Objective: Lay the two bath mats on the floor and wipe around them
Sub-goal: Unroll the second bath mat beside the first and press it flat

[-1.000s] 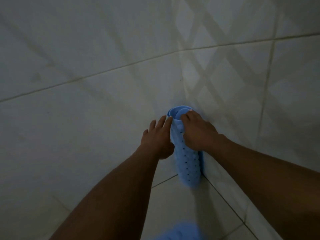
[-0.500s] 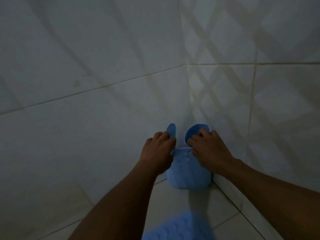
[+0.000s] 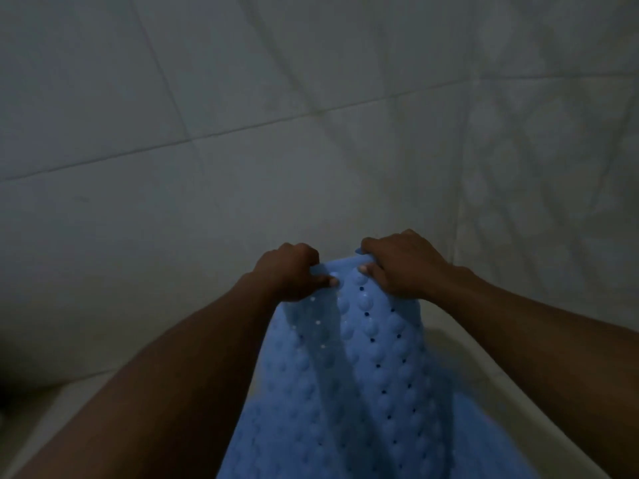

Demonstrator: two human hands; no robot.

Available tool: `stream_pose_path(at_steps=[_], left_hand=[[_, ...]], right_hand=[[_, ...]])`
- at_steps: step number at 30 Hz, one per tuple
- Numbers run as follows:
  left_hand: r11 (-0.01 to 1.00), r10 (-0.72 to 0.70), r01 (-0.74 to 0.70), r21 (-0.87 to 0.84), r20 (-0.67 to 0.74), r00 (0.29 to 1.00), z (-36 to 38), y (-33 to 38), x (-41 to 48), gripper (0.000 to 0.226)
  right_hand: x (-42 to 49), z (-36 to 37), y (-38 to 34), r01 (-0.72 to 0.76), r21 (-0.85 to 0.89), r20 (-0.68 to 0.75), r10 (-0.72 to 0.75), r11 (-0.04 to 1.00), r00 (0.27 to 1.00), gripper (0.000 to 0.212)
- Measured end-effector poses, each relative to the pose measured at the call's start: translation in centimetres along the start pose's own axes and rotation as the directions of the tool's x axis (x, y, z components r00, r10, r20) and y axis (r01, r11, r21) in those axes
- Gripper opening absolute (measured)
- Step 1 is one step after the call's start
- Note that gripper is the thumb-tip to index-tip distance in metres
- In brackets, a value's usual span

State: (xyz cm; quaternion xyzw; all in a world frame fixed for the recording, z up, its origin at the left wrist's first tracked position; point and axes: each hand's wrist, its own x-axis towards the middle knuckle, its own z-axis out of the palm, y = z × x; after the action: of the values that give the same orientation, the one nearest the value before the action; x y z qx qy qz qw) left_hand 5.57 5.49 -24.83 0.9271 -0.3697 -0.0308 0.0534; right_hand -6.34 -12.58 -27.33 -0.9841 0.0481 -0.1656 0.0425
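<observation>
A light blue rubber bath mat (image 3: 363,382) with raised bumps and small holes hangs unrolled in front of me, reaching down past the bottom of the frame. My left hand (image 3: 290,271) pinches its top edge on the left. My right hand (image 3: 401,264) grips the same edge on the right, thumb on the near face. The mat's upper edge is held up in the corner where two tiled walls meet. A second mat is not distinguishable in this dim view.
Pale tiled walls (image 3: 173,167) fill the view, with a patterned wall (image 3: 553,167) on the right. A light strip of floor or ledge (image 3: 460,368) shows beside the mat at lower right. The room is dim.
The rolled mat that stood in the corner has been unrolled and lifted. Both hands moved from the roll's top to gripping the open mat's upper edge.
</observation>
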Motion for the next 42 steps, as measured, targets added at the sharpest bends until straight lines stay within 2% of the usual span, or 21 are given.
stream_pose_path(at_steps=[5,11,15,20,27,34,42], left_hand=[[0.996,-0.087,0.087,-0.006,0.067,0.994,2.4,-5.0,-2.5,0.060],[0.991,-0.128,0.129,0.030,-0.023,0.991,4.8,-7.5,-3.5,0.054],[0.983,-0.175,0.180,0.049,-0.090,0.980,6.2,-8.7,-4.5,0.050],[0.975,-0.216,0.222,0.020,-0.147,0.965,8.0,-10.2,-6.8,0.026],[0.953,-0.293,0.302,0.033,-0.164,0.942,8.9,-10.4,-7.5,0.020],[0.970,-0.226,0.241,0.023,-0.267,0.937,10.5,-7.3,-7.8,0.025],[0.995,-0.079,0.092,0.050,-0.221,0.972,6.1,-6.8,-12.5,0.023]], right_hand=[[-0.4,3.8,-5.1,0.022,0.142,-0.134,-0.003,0.990,0.991,0.023],[1.0,6.6,-7.2,0.025,0.079,-0.260,-0.004,0.997,0.966,0.018],[3.0,8.4,-8.2,0.021,0.082,-0.284,0.003,0.996,0.959,0.018],[5.5,10.5,-9.0,0.094,0.189,-0.223,-0.051,0.977,0.973,0.021],[6.5,11.5,-9.8,0.104,0.346,-0.133,-0.061,0.933,0.989,0.023],[5.3,9.5,-8.3,0.049,0.313,-0.117,-0.013,0.948,0.993,0.033],[0.0,3.7,-9.6,-0.077,0.183,0.078,0.063,0.980,0.995,0.046]])
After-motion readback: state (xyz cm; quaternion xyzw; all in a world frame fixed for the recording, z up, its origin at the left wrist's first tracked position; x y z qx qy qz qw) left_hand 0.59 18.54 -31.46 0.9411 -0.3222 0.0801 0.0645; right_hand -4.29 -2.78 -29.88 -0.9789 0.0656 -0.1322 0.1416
